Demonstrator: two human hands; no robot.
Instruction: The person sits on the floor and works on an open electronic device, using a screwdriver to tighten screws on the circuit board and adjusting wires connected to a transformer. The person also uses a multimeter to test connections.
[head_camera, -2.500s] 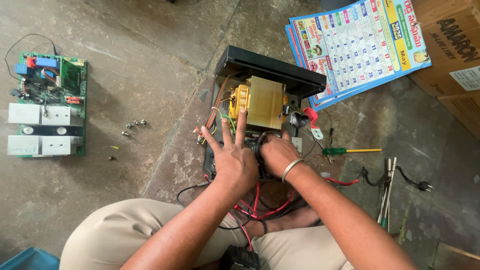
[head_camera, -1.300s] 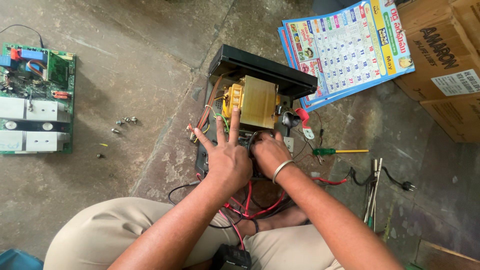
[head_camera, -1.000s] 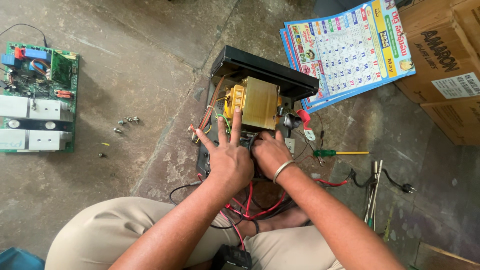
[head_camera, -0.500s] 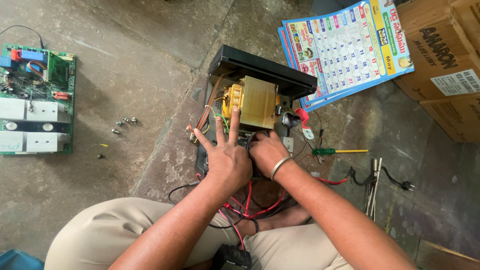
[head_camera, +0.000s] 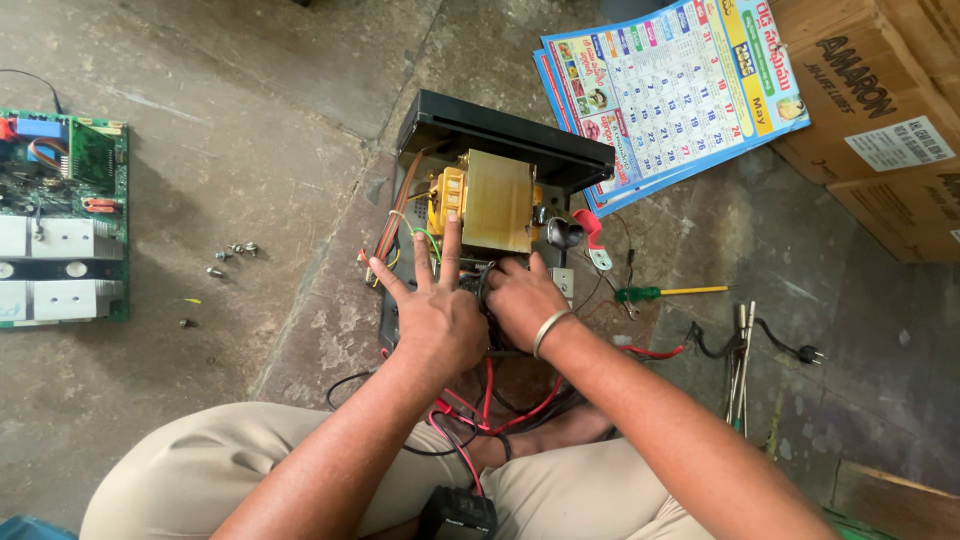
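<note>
Left hand (head_camera: 438, 312) spread, 3 fingers fanned over the opened inverter chassis (head_camera: 500, 215) on the concrete floor; right hand (head_camera: 522, 296) curled, fingertips buried just below the yellow transformer (head_camera: 493, 200) — grip itself hidden. Likely mid-step on the wiring or a connector there, among red and black wires (head_camera: 480, 405). Next move probably calls for a steady, small pull — green-handled screwdriver (head_camera: 668, 292) within reach on the right.

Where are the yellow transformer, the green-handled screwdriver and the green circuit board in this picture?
yellow transformer (head_camera: 497, 200), head view, on its flat tan top face.
green-handled screwdriver (head_camera: 640, 294), head view, on the green handle.
green circuit board (head_camera: 95, 155), head view, on the bare green corner at its upper right.
</note>
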